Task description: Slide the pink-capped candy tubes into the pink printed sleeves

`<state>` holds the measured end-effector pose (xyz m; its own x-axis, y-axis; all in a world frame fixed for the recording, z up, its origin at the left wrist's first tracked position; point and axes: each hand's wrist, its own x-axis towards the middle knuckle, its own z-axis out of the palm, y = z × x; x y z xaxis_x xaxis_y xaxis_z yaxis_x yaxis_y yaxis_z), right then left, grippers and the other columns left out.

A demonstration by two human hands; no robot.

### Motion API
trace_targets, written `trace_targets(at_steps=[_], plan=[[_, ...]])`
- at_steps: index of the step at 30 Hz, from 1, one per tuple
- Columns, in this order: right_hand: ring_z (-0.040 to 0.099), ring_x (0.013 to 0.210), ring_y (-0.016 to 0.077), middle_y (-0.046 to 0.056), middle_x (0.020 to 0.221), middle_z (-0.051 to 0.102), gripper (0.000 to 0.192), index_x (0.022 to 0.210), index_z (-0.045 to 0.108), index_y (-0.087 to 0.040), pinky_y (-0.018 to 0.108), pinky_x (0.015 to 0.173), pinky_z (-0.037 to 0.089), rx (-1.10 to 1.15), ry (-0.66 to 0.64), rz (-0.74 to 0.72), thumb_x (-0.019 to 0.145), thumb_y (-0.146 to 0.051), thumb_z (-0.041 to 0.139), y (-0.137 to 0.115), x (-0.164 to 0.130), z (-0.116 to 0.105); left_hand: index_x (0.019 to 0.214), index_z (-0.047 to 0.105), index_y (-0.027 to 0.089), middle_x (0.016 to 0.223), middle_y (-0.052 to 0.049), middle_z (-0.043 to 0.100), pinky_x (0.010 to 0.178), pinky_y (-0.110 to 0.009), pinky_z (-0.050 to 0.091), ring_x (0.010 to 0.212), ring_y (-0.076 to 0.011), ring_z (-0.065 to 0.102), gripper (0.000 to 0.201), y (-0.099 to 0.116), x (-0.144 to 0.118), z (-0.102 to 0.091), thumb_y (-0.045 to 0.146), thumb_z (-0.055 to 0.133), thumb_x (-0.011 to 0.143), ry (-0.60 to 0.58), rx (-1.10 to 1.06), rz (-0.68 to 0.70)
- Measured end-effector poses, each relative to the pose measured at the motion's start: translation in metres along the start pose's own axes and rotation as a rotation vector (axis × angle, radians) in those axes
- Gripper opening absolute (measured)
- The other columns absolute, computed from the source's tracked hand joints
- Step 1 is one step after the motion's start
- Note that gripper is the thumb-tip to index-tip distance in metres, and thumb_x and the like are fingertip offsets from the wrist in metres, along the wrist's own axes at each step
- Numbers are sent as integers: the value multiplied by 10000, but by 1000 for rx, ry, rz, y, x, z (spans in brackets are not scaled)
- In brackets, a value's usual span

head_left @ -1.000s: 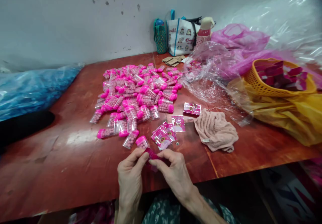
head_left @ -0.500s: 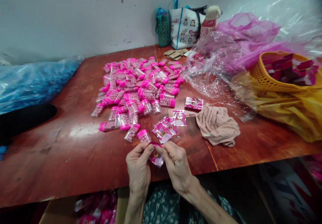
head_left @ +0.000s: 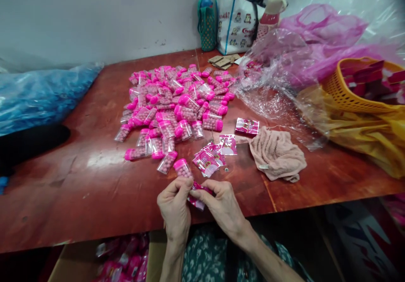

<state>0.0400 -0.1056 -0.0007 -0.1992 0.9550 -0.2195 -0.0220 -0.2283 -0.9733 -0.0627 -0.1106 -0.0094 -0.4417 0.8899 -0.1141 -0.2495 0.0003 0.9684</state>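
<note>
Near the table's front edge, my left hand [head_left: 176,201] and my right hand [head_left: 223,206] pinch a small pink printed plastic wrapper [head_left: 197,201] between thumbs and fingers. The fingers cover part of the wrapper, and it looks creased. Just beyond my left fingertips stands or leans a clear container of pink balls with a pink cap [head_left: 182,169]. Flat pink printed wrappers [head_left: 207,160] lie overlapping past my right hand, with a single wrapper [head_left: 228,144] beside them. Farther back is a heap of capped containers [head_left: 171,104] of pink balls.
A small pink stack [head_left: 247,126] and a crumpled beige cloth [head_left: 276,155] lie to the right. Beyond are clear plastic film [head_left: 268,88] and a yellow basket [head_left: 344,88]. A blue bag [head_left: 47,96] lies left. Under the table edge stands a cardboard box [head_left: 74,261] with pink packs.
The wrapper is folded and bunched more between my fingers, and its printed face shows less. My right thumb has shifted left across it. The view has shifted slightly.
</note>
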Motion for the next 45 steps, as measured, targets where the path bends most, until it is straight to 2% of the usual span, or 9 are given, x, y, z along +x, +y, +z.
trace_targets(at_steps=[6, 11, 18, 23, 33, 36, 38, 42, 45], plan=[[471, 569, 102, -16, 620, 547, 265, 712, 662, -143, 201, 529, 369, -80, -17, -115, 847, -310, 506, -7, 1, -10, 660, 691, 165, 655, 23, 624, 629, -193, 424, 636, -93, 524, 29, 2, 2, -6, 150, 679, 682, -83, 24, -11], [554, 643, 122, -6, 705, 622, 51, 767, 661, -160, 202, 591, 417, -65, 149, -112, 744, -203, 645, -5, -2, 2, 617, 669, 151, 624, 27, 609, 600, -176, 421, 608, -81, 512, 67, 3, 2, -10, 166, 690, 679, -55, 1, -18], [348, 483, 68, -53, 508, 375, 379, 545, 489, -150, 207, 462, 252, -189, 82, -130, 870, -344, 484, 1, -1, 2, 572, 649, 150, 503, 48, 535, 495, -155, 399, 489, -58, 452, 186, -6, 0, -9, 304, 719, 652, 114, -84, -44], [326, 505, 75, -45, 544, 340, 416, 523, 355, -168, 226, 481, 222, -365, 105, -261, 900, -323, 438, 3, 1, -3, 829, 677, 184, 755, 12, 649, 630, -168, 449, 667, -90, 566, 175, -2, -1, -13, 222, 717, 663, 132, 16, 53], [415, 552, 98, -21, 568, 465, 392, 550, 480, -160, 228, 531, 284, -420, -73, -306, 902, -327, 435, 6, 5, -5, 662, 682, 171, 916, -45, 637, 793, -284, 433, 859, -175, 575, 78, 8, 4, -30, 129, 646, 716, -203, 187, 143], [431, 514, 86, -34, 534, 491, 372, 565, 541, -151, 206, 500, 302, -202, -183, -163, 870, -357, 485, 3, 7, -10, 615, 671, 172, 808, -39, 644, 763, -309, 448, 803, -179, 578, 109, 11, 7, -31, 170, 642, 720, -164, 28, 147], [467, 517, 88, -32, 535, 530, 347, 594, 579, -147, 199, 512, 340, -56, -126, -94, 855, -364, 508, 2, 9, -14, 603, 667, 173, 710, -20, 622, 721, -284, 453, 743, -158, 568, 113, 11, 9, -31, 188, 649, 714, -86, -36, 133], [518, 546, 100, -25, 568, 577, 222, 656, 615, -150, 208, 550, 389, 20, 79, -98, 795, -322, 604, 0, 11, -19, 597, 674, 167, 672, -12, 622, 682, -248, 448, 698, -135, 560, 88, 9, 13, -31, 201, 684, 678, 71, -59, 129], [541, 604, 112, -9, 638, 605, 143, 704, 649, -155, 221, 586, 408, -11, 21, -168, 780, -275, 631, -3, 8, -16, 596, 680, 165, 667, -11, 626, 623, -232, 452, 663, -126, 556, 90, 7, 13, -29, 228, 705, 654, 125, -90, 83]])
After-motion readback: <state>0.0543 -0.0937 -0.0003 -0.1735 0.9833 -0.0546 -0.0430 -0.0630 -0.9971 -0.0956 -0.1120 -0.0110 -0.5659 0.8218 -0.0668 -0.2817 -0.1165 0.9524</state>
